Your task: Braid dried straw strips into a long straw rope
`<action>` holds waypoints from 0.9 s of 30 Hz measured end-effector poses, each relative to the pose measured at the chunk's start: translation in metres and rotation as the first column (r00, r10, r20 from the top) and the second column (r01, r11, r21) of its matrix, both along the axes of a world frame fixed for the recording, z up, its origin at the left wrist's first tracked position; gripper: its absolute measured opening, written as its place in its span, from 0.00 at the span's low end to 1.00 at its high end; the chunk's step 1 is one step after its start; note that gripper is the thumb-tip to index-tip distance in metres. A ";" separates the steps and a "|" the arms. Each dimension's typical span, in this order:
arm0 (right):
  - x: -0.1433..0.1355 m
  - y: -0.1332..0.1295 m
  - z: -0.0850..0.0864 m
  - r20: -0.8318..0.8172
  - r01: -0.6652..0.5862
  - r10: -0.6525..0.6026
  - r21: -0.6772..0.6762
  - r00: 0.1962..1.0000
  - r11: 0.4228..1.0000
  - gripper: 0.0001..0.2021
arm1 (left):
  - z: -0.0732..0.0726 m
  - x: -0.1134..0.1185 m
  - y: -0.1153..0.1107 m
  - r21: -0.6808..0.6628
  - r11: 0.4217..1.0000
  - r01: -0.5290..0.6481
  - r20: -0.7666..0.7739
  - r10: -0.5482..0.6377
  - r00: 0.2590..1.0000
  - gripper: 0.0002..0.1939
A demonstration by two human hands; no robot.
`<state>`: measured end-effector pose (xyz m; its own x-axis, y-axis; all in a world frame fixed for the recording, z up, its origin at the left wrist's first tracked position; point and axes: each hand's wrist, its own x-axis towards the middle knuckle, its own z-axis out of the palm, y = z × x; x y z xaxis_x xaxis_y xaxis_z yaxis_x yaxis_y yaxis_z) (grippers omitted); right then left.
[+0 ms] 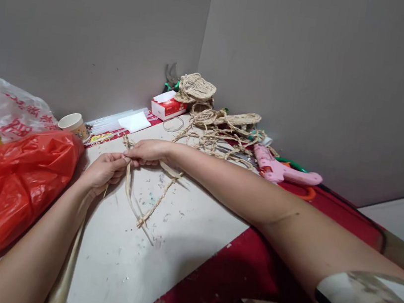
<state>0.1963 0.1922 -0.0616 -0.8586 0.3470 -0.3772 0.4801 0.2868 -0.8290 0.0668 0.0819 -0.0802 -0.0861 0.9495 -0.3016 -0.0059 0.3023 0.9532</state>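
Hands: left hand (109, 167) and right hand (146, 151) together, fingertips meeting; we see both pinched on pale straw strands (129, 184).
Strands: they run down from the fingers towards us, over the pale sheet (181, 249); a short tuft stands just beyond the fingertips.
Braided cord: a thin plait (160, 200) lies slanting on the sheet, just below the right hand; we note loose ends at its near end.
Left forearm: a long pale strip (66, 273) shows along its inner side; we cannot tell whether it joins the strands.
Left side: red plastic bag (25, 182) beside the left forearm, clear printed bag (17, 103) behind it, then a paper cup (72, 122).
Back edge: translucent sticks (107, 118), white paper piece (134, 120), red-and-white carton (168, 105), with green-handled pruning shears (172, 78) behind the carton.
Straw heap: tangled plaits (214, 141) beyond the right forearm; we record a flat coiled piece (196, 88) on top at the rear.
Right side: pink glue gun (282, 170) next to the heap, over the red cloth (346, 219).
Walls: two grey faces meet behind the heap.
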 end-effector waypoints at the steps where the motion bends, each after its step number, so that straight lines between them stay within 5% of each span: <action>1: 0.000 0.001 -0.001 -0.008 -0.011 0.010 -0.013 1.000 1.000 0.17 | 0.000 0.000 0.000 -0.004 1.000 -0.006 -0.005 0.006 1.000 0.11; 13: 0.004 0.000 -0.006 -0.157 0.054 -0.077 -0.147 0.985 0.988 0.12 | 0.010 -0.003 -0.002 -0.084 0.996 -0.018 0.001 0.018 1.000 0.11; 18: 0.006 0.002 -0.006 -0.191 0.069 -0.106 -0.189 0.976 0.979 0.12 | 0.021 -0.003 -0.004 -0.117 0.993 0.020 -0.214 -0.044 0.976 0.08; 20: 0.006 0.004 -0.007 -0.183 0.075 -0.118 -0.224 0.976 0.972 0.12 | 0.035 -0.001 -0.002 -0.132 0.991 -0.003 -0.410 -0.052 0.911 0.09; 23: 0.005 0.008 -0.010 -0.171 0.066 -0.116 -0.271 0.978 0.960 0.11 | 0.069 0.001 0.001 -0.127 0.989 -0.073 -0.698 -0.037 0.716 0.11; 27: 0.005 0.009 -0.011 -0.161 0.045 -0.095 -0.291 0.982 0.956 0.11 | 0.117 0.002 -0.014 -0.029 0.998 -0.053 -0.875 0.000 0.484 0.12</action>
<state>0.2009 0.2011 -0.0724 -0.8963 0.3083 -0.3188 0.3342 -0.0031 -0.9425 0.0693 0.0682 0.0370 -0.3559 0.9294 -0.0978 0.8138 0.3597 0.4564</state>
